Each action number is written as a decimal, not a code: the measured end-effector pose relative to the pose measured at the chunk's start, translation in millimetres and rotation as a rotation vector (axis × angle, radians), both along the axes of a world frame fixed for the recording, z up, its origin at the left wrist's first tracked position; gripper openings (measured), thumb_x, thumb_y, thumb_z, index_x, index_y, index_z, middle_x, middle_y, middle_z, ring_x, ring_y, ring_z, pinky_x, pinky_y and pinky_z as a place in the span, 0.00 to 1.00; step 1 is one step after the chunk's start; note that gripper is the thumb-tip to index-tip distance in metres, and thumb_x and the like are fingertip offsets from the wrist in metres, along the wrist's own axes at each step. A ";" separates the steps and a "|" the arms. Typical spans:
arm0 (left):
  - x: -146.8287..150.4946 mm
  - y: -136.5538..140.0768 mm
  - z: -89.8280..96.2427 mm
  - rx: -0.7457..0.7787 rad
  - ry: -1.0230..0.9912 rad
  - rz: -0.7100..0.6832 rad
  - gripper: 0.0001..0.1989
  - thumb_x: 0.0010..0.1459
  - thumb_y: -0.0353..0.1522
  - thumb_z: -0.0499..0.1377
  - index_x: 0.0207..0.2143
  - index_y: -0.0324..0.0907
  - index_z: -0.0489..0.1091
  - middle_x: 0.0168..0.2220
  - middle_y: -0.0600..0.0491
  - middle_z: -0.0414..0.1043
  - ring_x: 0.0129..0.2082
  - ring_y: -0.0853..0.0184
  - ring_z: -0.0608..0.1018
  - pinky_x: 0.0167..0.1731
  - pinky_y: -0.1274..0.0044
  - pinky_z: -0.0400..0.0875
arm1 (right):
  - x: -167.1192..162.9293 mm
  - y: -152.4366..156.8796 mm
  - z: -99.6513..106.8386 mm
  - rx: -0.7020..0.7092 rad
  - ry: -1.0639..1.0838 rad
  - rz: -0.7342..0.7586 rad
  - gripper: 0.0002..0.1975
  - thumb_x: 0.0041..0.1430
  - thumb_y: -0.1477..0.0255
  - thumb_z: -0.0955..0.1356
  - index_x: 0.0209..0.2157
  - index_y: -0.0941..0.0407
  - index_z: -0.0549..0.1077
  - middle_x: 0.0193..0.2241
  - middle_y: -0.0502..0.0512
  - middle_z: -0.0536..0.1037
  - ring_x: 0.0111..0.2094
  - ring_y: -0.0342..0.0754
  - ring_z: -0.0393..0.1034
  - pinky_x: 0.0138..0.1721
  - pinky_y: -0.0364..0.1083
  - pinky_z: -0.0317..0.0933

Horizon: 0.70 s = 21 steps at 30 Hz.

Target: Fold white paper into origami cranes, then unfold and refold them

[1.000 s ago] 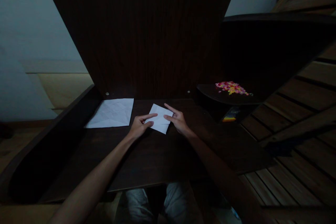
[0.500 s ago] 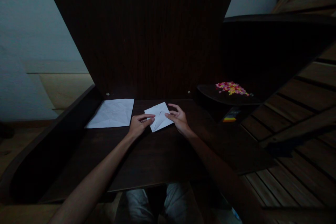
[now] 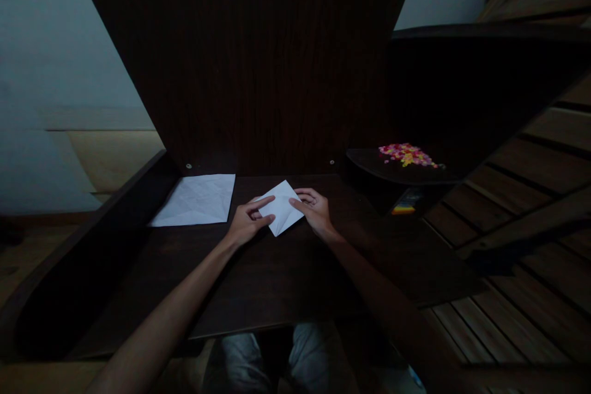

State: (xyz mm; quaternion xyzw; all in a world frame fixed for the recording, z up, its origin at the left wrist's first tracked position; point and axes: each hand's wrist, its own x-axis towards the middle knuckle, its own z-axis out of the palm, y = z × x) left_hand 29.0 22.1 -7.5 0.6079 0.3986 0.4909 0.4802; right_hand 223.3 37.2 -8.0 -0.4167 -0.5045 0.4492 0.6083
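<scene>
A small folded square of white paper (image 3: 283, 208) is held between my two hands just above the dark desk, one corner pointing toward me. Creases run across it and meet near its lower corner. My left hand (image 3: 249, 219) grips the left edge, with thumb and index finger on top and other fingers partly behind. On the right edge, my right hand (image 3: 314, 209) pinches the paper, its thumb on the front and its fingers behind. To the left lies a larger white sheet (image 3: 196, 200), flat and marked with crease lines.
The dark wooden desk (image 3: 258, 283) has a raised side panel (image 3: 92, 246) on the left and a tall back board (image 3: 258, 61). At the right, a curved shelf (image 3: 364, 163) bears a pile of small pink, red and yellow pieces (image 3: 406, 154). Below it is a colourful item (image 3: 404, 206).
The folded paper has turned slightly, and the raised flap on its face now lies flatter. My left thumb has shifted lower while the index finger reaches further over the paper.
</scene>
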 end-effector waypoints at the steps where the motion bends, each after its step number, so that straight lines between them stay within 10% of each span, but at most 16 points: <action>1: 0.1 0.2 -0.7 0.008 0.008 -0.005 0.29 0.41 0.36 0.69 0.49 0.41 0.74 0.54 0.45 0.68 0.38 0.64 0.78 0.33 0.75 0.75 | 0.2 0.1 0.1 0.006 -0.004 -0.008 0.20 0.37 0.63 0.77 0.33 0.56 0.74 0.28 0.54 0.80 0.29 0.49 0.75 0.29 0.46 0.67; 21: 5.0 -3.4 1.3 0.110 0.041 0.034 0.27 0.47 0.36 0.66 0.51 0.41 0.71 0.55 0.44 0.66 0.46 0.59 0.75 0.39 0.74 0.74 | -2.7 0.6 -4.2 -0.088 0.116 0.117 0.20 0.37 0.62 0.76 0.34 0.55 0.74 0.31 0.54 0.81 0.31 0.51 0.75 0.32 0.46 0.68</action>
